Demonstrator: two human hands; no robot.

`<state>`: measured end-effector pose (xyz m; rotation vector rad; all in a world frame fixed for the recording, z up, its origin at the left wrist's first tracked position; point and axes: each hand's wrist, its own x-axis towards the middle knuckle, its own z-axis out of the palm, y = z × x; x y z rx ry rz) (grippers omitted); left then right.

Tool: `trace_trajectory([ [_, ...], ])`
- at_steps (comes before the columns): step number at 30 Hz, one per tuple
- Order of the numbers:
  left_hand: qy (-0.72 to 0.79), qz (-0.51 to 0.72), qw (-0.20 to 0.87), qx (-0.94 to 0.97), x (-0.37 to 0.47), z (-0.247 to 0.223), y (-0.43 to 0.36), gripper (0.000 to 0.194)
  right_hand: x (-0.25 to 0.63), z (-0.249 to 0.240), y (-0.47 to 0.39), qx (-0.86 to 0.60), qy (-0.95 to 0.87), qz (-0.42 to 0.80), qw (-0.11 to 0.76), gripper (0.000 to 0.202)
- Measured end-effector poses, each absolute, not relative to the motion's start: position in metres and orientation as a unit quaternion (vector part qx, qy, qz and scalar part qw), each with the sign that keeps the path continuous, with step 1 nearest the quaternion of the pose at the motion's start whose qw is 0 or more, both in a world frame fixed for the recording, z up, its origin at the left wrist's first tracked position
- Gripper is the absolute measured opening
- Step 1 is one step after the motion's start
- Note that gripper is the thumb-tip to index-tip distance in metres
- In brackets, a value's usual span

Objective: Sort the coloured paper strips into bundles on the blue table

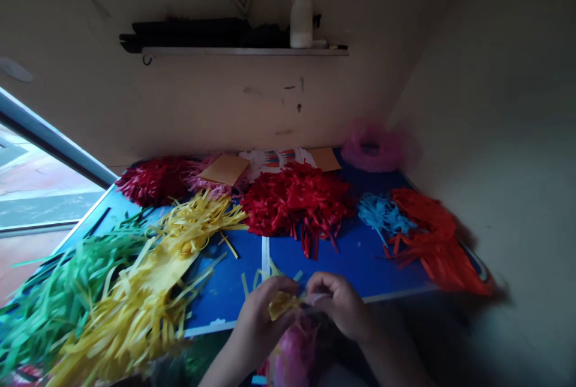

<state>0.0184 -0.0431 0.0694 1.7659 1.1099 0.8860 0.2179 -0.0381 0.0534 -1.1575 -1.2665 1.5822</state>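
Close to the table's front edge, my left hand (265, 309) is closed around a bunched piece of yellow fringed paper (281, 304), with loose strip ends poking up past the fingers. My right hand (339, 306) meets it from the other side, thumb and fingers pinched together at the end of the yellow paper; a pale bit shows there, too blurred to name. Below the hands hangs a bunch of pink thin paper or plastic (297, 342), with a little red and blue beside it.
On the blue table (225, 297) lie yellow fringe (130, 303), green fringe (85, 273), red fringe (297, 198), dark red fringe (155, 182), blue fringe (384, 214) and orange paper (432, 237). Tan cards (226, 169) and a pink bag (373, 150) sit behind. A shelf (216, 51) holds a white bottle (301, 18).
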Motion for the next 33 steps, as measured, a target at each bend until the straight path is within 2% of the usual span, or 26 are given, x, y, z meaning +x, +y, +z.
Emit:
trace_trajectory([
  [3,0.426,0.415,0.392,0.702,0.024,0.068,-0.047,0.005,0.219,0.054,-0.039,-0.465,-0.558,0.550,0.412,0.009],
  [10,0.419,0.490,0.337,0.686,0.031,0.062,-0.052,0.008,0.214,0.051,-0.041,-0.440,-0.595,0.511,0.437,0.006],
  [17,0.401,0.482,0.238,0.741,0.032,0.056,-0.052,0.015,0.212,0.055,-0.044,-0.405,-0.644,0.435,0.482,0.005],
  [20,0.417,0.456,0.237,0.750,0.035,0.051,-0.054,0.013,0.212,0.056,-0.046,-0.411,-0.646,0.426,0.481,0.005],
  [23,0.450,0.437,0.274,0.729,0.039,0.046,-0.058,0.008,0.212,0.055,-0.045,-0.425,-0.645,0.431,0.466,0.010],
  [26,0.484,0.437,0.348,0.673,0.040,0.042,-0.059,0.006,0.218,0.052,-0.039,-0.458,-0.601,0.499,0.424,0.019],
  [29,0.517,0.444,0.505,0.530,0.036,0.045,-0.057,0.021,0.225,0.048,-0.031,-0.482,-0.498,0.601,0.398,0.044],
  [33,0.493,0.429,0.708,0.267,0.036,0.051,-0.048,0.041,0.217,0.042,-0.029,-0.464,-0.409,0.670,0.411,0.043],
])
